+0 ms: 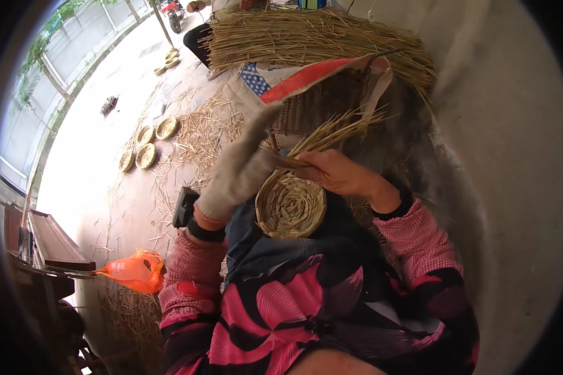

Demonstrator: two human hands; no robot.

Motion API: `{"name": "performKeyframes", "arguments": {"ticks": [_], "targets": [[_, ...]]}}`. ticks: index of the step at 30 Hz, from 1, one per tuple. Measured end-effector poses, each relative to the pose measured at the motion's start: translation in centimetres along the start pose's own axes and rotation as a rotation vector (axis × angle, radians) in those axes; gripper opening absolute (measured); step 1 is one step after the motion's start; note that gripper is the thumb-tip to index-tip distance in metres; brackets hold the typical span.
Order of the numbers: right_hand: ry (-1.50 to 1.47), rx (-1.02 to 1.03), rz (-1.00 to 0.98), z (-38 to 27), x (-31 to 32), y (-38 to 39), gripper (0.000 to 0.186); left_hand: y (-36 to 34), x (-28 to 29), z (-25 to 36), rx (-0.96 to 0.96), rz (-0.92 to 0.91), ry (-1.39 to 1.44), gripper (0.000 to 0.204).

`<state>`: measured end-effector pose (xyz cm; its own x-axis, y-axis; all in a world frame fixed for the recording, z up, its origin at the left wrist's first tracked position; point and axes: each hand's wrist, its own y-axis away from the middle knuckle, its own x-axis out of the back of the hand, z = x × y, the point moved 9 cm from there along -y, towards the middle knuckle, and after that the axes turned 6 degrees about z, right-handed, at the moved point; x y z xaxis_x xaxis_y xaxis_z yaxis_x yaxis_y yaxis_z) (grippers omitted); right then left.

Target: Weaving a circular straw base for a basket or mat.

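A small round straw basket rests on my lap, its coiled, woven bottom facing up. Above its far rim my right hand, bare, is closed on a bunch of straw. The loose ends of the bunch fan out toward the far right. My left hand wears a pale knit glove and is beside the basket's far left rim, close against the straw at my right fingertips. One gloved finger points upward, smeared by motion. Whether the other gloved fingers grip the straw cannot be made out.
A big straw bundle lies at the back beside a striped woven sack. Several finished baskets sit on the floor at left, among scattered straw. An orange plastic bag is at lower left. A pale wall borders the right.
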<state>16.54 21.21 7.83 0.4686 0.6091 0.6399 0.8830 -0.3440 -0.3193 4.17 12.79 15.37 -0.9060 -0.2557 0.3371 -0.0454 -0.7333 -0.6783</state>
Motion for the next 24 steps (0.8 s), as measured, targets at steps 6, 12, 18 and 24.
{"name": "performKeyframes", "arguments": {"ticks": [6,12,18,24], "targets": [[-0.189,-0.179,-0.097,1.4,0.3,-0.2,0.033,0.0,3.5,2.2,0.051,0.267,-0.383,0.056],[-0.197,-0.244,-0.301,2.1,-0.7,0.1,0.044,2.0,-3.3,2.4,-0.294,-0.183,-1.04,0.032],[-0.104,-0.253,-0.292,1.2,-1.4,0.3,0.039,3.5,-4.3,-0.2,-0.202,-0.274,-1.02,0.016],[-0.189,-0.089,-0.047,-0.6,-3.5,1.0,0.029,5.5,-5.4,0.2,-0.129,-0.289,-1.022,0.011]]}}
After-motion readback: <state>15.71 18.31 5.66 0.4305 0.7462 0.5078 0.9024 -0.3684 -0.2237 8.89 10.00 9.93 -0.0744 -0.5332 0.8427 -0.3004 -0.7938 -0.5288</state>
